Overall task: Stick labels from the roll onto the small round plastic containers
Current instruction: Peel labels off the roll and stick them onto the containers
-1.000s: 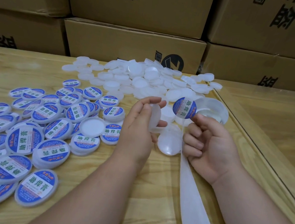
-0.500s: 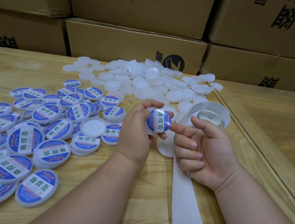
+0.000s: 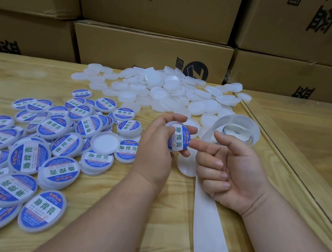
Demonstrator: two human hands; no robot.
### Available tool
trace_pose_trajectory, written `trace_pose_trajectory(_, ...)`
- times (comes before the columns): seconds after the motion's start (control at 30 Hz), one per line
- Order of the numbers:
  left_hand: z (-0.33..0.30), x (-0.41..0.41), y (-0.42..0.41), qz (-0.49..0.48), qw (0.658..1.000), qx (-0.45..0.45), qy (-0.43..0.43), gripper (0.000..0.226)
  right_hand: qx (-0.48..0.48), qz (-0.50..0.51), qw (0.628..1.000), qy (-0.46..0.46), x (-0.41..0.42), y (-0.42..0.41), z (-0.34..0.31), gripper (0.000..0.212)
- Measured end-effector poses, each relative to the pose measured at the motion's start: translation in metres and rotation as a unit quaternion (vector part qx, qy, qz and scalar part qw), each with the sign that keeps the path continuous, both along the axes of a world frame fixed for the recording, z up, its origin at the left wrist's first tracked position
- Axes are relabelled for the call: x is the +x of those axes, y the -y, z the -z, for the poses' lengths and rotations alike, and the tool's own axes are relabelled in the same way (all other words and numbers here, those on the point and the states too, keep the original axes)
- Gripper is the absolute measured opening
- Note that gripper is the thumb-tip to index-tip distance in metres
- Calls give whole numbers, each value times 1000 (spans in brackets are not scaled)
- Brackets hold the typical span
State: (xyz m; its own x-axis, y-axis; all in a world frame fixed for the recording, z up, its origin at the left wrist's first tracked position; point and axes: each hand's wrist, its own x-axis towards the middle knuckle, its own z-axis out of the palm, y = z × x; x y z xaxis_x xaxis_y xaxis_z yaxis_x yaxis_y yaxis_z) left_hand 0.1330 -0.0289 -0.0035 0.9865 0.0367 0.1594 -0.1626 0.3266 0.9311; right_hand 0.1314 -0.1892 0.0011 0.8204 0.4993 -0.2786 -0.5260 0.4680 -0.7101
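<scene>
- The left hand (image 3: 158, 146), at the centre of the view, grips a small round container (image 3: 178, 138) by its rim, its blue and white label (image 3: 180, 137) turned toward the camera.
- The right hand (image 3: 237, 170), at three o'clock from the container, holds nothing; its index finger extends to press the label's edge, the other fingers curled.
- The label roll (image 3: 237, 129) sits at one o'clock from the container, its white backing strip (image 3: 208, 228) trailing toward six o'clock.
- Labelled containers (image 3: 35, 156) lie at nine o'clock on the wooden table (image 3: 7, 80).
- Plain white containers (image 3: 157, 90) are heaped at twelve o'clock, before cardboard boxes (image 3: 150, 51).
</scene>
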Motion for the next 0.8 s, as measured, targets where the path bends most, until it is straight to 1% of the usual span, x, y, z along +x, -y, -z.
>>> trace_pose_trajectory(0.37,3,1,0,-8,1000,7,-3,40,-1,7,1000,-2,1,0,1,50)
trace_pose_trajectory(0.63,9,5,3,-86,995,41,-9,44,21,-26,999,13,-3,0,-2,62)
trace_pose_trajectory(0.73,10,8,0,-110,993,45,-2,45,40,5,999,20,-2,4,-3,61)
trace_pose_trajectory(0.8,11,9,-2,-107,994,39,-5,43,44,48,997,33,0,6,-3,53)
